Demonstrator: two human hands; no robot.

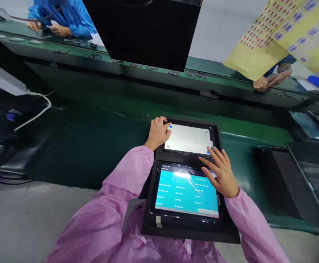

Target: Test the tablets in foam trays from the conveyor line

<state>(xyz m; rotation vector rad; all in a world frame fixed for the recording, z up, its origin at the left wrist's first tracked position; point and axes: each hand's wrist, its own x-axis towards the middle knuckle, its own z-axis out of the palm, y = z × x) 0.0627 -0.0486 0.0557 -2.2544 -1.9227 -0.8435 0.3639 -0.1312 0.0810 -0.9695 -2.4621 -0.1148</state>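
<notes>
Two tablets lie in a black tray (170,233) in front of me. The far tablet (188,138) has a white screen with blue and grey dots near its corners. On the near tablet (187,191) a cyan screen lists several tests. My left hand (158,131) rests at the far tablet's left edge, its index finger touching the upper-left blue dot; the fingers are apart and hold nothing. Spread over the far tablet's lower-right corner, my right hand (221,171) has a fingertip at the blue dot there. Its palm hangs above the near tablet's upper-right corner.
A black tray (277,179) and more tablets (308,126) lie to the right on the green bench (93,146). White cable (43,109) loops at the left. A black panel (145,33) hangs ahead. Beyond, small parts line a conveyor (148,73), with two people working.
</notes>
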